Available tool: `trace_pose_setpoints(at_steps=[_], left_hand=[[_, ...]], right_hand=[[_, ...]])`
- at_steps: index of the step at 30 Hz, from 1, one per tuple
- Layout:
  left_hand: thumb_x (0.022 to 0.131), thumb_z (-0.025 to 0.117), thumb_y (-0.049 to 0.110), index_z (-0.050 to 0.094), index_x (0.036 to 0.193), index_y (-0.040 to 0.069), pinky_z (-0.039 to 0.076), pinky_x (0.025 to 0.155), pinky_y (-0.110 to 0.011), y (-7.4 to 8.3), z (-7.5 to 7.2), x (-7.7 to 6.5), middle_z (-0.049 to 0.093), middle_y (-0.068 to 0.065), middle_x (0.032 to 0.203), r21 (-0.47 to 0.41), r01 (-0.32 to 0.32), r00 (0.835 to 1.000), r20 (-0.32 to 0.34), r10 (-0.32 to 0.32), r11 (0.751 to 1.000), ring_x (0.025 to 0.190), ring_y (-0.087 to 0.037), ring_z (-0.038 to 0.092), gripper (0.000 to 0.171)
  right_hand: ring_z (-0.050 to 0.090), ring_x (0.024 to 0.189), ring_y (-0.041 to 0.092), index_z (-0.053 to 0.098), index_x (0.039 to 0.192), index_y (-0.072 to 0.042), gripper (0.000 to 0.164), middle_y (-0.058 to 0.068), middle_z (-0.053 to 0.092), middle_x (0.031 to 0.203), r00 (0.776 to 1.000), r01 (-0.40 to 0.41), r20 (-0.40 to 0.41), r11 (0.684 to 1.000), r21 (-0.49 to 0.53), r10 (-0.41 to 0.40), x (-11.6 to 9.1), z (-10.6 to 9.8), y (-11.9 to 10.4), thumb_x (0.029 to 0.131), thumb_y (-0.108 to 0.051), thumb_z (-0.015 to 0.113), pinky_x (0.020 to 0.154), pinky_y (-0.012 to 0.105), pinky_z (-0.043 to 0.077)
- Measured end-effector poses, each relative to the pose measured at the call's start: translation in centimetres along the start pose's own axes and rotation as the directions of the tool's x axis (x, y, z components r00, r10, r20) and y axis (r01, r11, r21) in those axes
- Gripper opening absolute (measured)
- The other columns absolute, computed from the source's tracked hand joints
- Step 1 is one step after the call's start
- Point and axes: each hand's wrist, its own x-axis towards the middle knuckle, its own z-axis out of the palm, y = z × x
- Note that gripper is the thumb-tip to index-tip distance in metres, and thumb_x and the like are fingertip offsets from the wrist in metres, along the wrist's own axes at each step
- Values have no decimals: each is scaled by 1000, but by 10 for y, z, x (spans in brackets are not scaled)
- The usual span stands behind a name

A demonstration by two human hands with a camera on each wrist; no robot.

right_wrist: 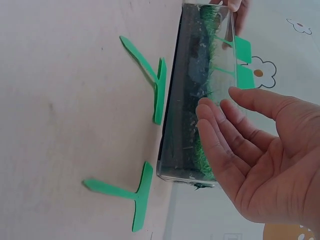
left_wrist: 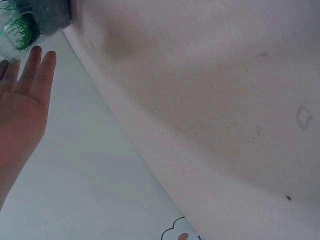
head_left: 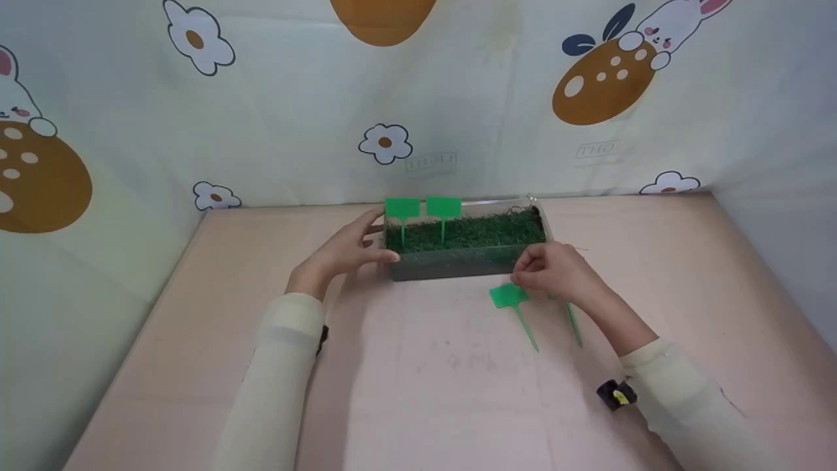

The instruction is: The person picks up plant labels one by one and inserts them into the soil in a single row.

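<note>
A clear box (head_left: 458, 263) holds dark soil and green artificial grass (head_left: 490, 229). Two green plant labels (head_left: 402, 208) (head_left: 444, 207) stand upright in its left half. My left hand (head_left: 343, 248) touches the box's left end, thumb at the front corner and fingers extended along the side. Over the box's front right side hovers my right hand (head_left: 556, 268), its fingers loosely bent with nothing between them in the right wrist view. Below it on the table lie a plant label (head_left: 509, 296) and another plant label (head_left: 574, 324), whose head the hand largely hides from above.
The pinkish table (head_left: 425, 379) runs back to a white printed cloth (head_left: 294, 131) behind the box. More cloth hangs at both sides. A dark device (head_left: 616, 394) sits at the right sleeve.
</note>
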Motion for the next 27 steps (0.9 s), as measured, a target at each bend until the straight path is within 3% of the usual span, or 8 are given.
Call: trace_pose_setpoints(at_steps=[4, 11, 27], left_hand=[[84, 81, 28, 22, 159, 29, 29, 126, -45, 0, 0, -1, 23, 1, 166, -2, 5, 1000, -2, -5, 1000, 151, -26, 31, 95], [84, 81, 28, 20, 159, 28, 28, 126, -47, 1, 0, 0, 21, -1, 167, 4, 0, 1000, 13, 0, 1000, 152, -28, 28, 96], [84, 81, 28, 22, 159, 28, 30, 125, -46, 0, 0, -1, 24, -1, 166, 9, -12, 1000, 3, 12, 1000, 152, -28, 30, 95]], right_hand=[[61, 74, 15, 73, 96, -5, 15, 9, 72, 90, 1000, -18, 23, 1000, -25, 18, 0, -1, 1, 93, -19, 69, 59, 25, 50], [62, 76, 14, 74, 94, -7, 14, 8, 73, 89, 998, -28, 55, 997, -74, 32, 1, -1, 3, 92, -20, 69, 65, 23, 49], [62, 73, 16, 73, 94, -4, 15, 8, 73, 86, 986, -87, 137, 991, -97, 100, 1, 0, 4, 91, -19, 71, 61, 22, 50]])
